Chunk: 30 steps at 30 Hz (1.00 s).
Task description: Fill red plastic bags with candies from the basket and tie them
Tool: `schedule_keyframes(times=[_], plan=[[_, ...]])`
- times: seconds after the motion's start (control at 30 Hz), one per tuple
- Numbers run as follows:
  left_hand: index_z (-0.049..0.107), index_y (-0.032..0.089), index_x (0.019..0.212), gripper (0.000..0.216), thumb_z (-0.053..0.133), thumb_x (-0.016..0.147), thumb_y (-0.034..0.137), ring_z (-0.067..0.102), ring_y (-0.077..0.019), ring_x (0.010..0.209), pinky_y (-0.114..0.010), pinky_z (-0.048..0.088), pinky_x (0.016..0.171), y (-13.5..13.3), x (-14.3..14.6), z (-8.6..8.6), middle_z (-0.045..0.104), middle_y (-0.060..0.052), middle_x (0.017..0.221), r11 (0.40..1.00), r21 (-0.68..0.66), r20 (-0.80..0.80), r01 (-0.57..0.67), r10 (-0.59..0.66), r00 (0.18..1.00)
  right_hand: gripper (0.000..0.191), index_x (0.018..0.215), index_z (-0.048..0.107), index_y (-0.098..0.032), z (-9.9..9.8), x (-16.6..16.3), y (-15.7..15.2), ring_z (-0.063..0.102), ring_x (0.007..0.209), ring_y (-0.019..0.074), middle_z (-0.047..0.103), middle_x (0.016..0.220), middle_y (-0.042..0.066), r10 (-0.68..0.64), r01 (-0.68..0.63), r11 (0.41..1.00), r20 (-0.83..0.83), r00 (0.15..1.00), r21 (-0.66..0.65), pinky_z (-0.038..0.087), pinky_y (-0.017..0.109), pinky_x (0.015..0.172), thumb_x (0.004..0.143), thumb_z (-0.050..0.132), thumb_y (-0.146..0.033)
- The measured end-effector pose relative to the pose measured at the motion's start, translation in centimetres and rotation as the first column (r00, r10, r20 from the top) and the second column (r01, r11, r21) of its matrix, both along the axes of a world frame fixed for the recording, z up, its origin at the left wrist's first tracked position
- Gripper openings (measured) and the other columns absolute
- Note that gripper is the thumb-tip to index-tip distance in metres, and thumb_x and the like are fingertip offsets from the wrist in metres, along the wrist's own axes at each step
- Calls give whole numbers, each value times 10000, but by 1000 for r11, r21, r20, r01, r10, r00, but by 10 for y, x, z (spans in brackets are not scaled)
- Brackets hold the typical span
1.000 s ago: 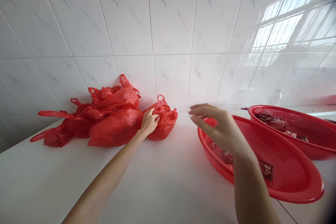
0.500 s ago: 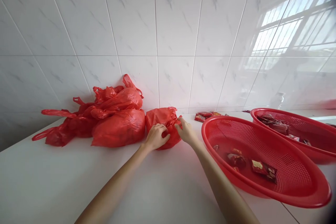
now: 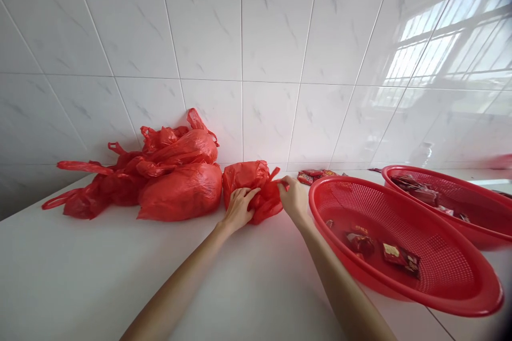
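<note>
A crumpled red plastic bag stands in the middle of the white table, against the larger bag to its left. My left hand grips the front of this bag, its fingers curved into the plastic. On the other side, my right hand pinches a stretched part of the same bag between thumb and fingers, close to the near basket's rim. What lies inside the bag is hidden by the red plastic.
Several filled red bags are heaped at the left by the tiled wall. A red perforated basket with a few snack packets stands at the right, a second basket behind it. More packets lie near the wall.
My right hand has moved a little to the right, drawing the bag's plastic out with it. My left hand has stayed on the bag, its fingers lying flatter. The view has shifted slightly.
</note>
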<state>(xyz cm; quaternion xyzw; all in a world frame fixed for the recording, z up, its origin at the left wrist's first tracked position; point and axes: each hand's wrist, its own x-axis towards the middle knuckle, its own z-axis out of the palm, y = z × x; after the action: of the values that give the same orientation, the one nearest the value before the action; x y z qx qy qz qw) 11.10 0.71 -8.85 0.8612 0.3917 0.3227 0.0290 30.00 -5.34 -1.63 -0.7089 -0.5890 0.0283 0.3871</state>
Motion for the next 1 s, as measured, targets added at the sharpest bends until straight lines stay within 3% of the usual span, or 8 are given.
schedule_keyframes(times=[0.1, 0.27, 0.6, 0.73, 0.8, 0.87, 0.93, 1.0], plan=[[596, 225, 1313, 573, 585, 753, 107, 513, -270, 1217, -439, 361, 1111, 6, -1, -4, 595, -85, 1230, 999, 1, 5, -32, 32, 999, 263, 1002, 627, -184, 11, 3, 0, 597, 940, 207, 642, 1108, 106, -41, 56, 983, -93, 995, 172, 457, 321, 795, 934, 410, -315], [624, 192, 1255, 497, 587, 763, 127, 528, -275, 1193, -429, 364, 1101, 17, 3, -5, 618, -94, 1204, 997, -11, 6, -72, 72, 997, 199, 936, 631, -194, 27, 9, -9, 575, 945, 213, 673, 1013, 74, 26, 129, 880, -318, 948, 457, 454, 350, 827, 886, 504, -339], [616, 149, 1203, 446, 648, 758, 158, 532, -330, 1208, -502, 359, 1080, 53, 13, 6, 618, -160, 1196, 983, -98, 187, -157, 173, 967, 265, 882, 585, -186, 64, 15, -41, 583, 643, 131, 644, 760, 8, 240, 168, 822, -598, 765, 544, 479, 265, 604, 895, 580, -450], [542, 197, 1305, 493, 617, 845, 356, 493, -291, 1275, -473, 347, 1112, 32, 13, 32, 574, -132, 1325, 994, -86, 344, -63, 89, 935, 265, 834, 580, -186, 71, 22, -49, 578, 626, 123, 624, 707, -5, 283, 131, 837, -625, 728, 532, 479, 253, 591, 870, 627, -444], [479, 243, 1380, 534, 555, 879, 412, 550, -242, 1221, -413, 420, 1061, 14, 10, 54, 594, -86, 1326, 984, -134, 457, 115, -41, 888, 255, 814, 581, -187, 73, 25, -52, 556, 612, 112, 610, 695, -11, 305, 105, 844, -631, 713, 527, 458, 238, 569, 860, 644, -429], [458, 239, 1420, 577, 496, 894, 474, 585, -251, 1185, -410, 463, 1006, -5, 5, 78, 601, -91, 1333, 830, -242, 732, 503, -184, 656, 222, 812, 591, -186, 76, 27, -55, 551, 618, 109, 612, 700, -11, 340, 41, 853, -613, 713, 520, 445, 230, 564, 845, 665, -393], [516, 195, 1378, 645, 409, 897, 609, 604, -285, 1156, -426, 498, 948, -21, -3, 103, 609, -125, 1321, 625, -290, 886, 725, -111, 450, 177, 812, 602, -182, 79, 28, -60, 579, 660, 119, 631, 726, -1, 400, -68, 858, -579, 711, 509, 457, 236, 590, 818, 694, -333], [530, 187, 1363, 669, 463, 877, 642, 606, -294, 1153, -424, 506, 930, -35, -10, 121, 614, -145, 1306, 586, -363, 891, 724, -9, 455, 139, 816, 613, -177, 83, 28, -66, 614, 709, 137, 659, 769, 15, 463, -195, 858, -551, 694, 475, 476, 249, 617, 791, 711, -272]])
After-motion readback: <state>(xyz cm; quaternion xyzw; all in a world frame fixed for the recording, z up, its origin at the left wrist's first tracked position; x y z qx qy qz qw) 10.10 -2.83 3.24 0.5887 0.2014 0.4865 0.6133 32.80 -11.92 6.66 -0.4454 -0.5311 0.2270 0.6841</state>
